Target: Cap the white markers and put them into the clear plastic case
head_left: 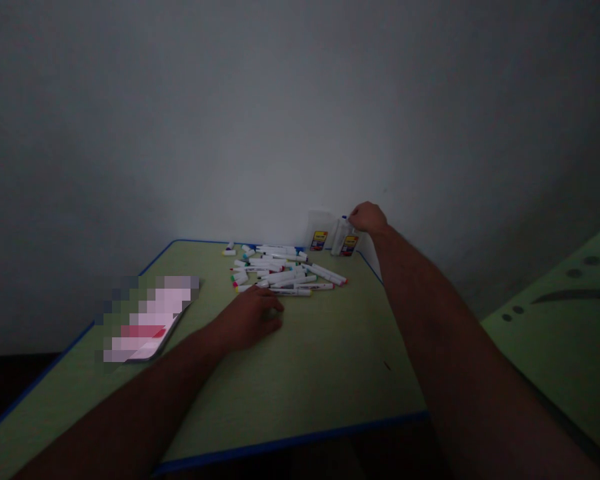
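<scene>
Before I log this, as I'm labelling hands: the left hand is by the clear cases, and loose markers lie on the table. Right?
Wrong hand: the head view shows the right hand by the clear cases. Loose markers do lie on the table.

Markers (283, 276) piled mid-back on worktop (325, 373); left hand (253, 319) at pile's front edge. Left holder (319, 230) and right holder (349, 245) behind-right, by wall (230, 133); right hand (370, 217) at right holder's top, apparently markers inside, too dim to confirm. Flat slab (163, 313) left of pile.
</scene>
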Motion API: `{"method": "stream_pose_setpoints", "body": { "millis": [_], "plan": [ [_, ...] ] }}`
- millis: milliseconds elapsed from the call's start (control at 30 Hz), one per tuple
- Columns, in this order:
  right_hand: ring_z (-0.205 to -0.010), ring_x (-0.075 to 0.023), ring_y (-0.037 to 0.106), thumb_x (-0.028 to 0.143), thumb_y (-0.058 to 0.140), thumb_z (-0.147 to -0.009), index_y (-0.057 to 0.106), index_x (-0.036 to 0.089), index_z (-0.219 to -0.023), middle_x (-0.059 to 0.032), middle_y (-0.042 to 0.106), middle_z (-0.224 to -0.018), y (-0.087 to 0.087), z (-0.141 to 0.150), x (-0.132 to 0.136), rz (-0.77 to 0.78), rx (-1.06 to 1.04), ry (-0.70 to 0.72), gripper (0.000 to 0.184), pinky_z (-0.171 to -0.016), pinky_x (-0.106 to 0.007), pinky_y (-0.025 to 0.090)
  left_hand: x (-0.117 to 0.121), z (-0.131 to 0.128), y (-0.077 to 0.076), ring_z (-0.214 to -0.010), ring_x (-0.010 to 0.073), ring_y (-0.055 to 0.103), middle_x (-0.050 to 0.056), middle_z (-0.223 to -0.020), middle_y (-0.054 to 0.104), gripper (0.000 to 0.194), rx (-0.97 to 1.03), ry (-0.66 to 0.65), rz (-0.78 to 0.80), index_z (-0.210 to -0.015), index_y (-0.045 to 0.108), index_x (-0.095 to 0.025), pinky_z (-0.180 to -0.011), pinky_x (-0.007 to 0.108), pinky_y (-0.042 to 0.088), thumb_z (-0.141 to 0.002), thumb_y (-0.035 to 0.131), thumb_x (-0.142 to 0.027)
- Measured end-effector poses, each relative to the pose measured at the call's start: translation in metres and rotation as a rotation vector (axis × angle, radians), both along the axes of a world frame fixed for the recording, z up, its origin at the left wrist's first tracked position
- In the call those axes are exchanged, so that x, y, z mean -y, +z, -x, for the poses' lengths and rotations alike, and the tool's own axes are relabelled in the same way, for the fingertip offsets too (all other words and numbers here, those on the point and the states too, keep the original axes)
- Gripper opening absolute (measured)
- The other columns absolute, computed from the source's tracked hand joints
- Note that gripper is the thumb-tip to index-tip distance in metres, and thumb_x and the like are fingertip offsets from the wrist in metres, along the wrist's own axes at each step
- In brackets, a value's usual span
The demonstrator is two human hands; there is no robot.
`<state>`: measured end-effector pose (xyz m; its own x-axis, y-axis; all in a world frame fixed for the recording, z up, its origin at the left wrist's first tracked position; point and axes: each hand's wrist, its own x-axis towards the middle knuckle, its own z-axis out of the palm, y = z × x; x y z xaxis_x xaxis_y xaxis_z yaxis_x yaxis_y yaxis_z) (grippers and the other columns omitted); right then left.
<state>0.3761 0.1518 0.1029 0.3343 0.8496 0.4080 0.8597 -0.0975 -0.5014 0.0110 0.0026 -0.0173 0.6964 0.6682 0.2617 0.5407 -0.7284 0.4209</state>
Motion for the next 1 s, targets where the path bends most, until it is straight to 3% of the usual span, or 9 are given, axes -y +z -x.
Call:
{"method": "stream_pose_setpoints", "body": {
  "millis": [200, 1000],
  "plan": [
    [-0.099, -0.0300, 0.070, 0.015, 0.071, -0.074, 0.076, 0.013, -0.085, -0.0177, 0.074, -0.096, 0.003, 0.007, 0.009, 0.095, 0.288, -0.067, 0.013, -0.089, -0.044, 0.056, 0.001, -0.001, 0.001, -0.110, 0.0274, 0.061, 0.010, -0.112, 0.071, 0.026, -0.006, -0.002, -0.003, -0.104, 0.075, -0.021, -0.098, 0.044, 0.047, -0.085, 0.063, -0.032],
    [-0.097, -0.0285, 0.070, 0.016, 0.074, -0.072, 0.078, 0.017, -0.094, -0.0139, 0.074, -0.103, 0.001, 0.008, 0.013, -0.016, 0.222, -0.105, 0.022, -0.084, -0.041, 0.055, 0.001, 0.000, 0.001, -0.109, 0.0273, 0.061, 0.010, -0.111, 0.071, 0.025, -0.012, -0.010, -0.025, -0.104, 0.075, -0.021, -0.099, 0.043, 0.047, -0.085, 0.064, -0.032]
  ]
}}
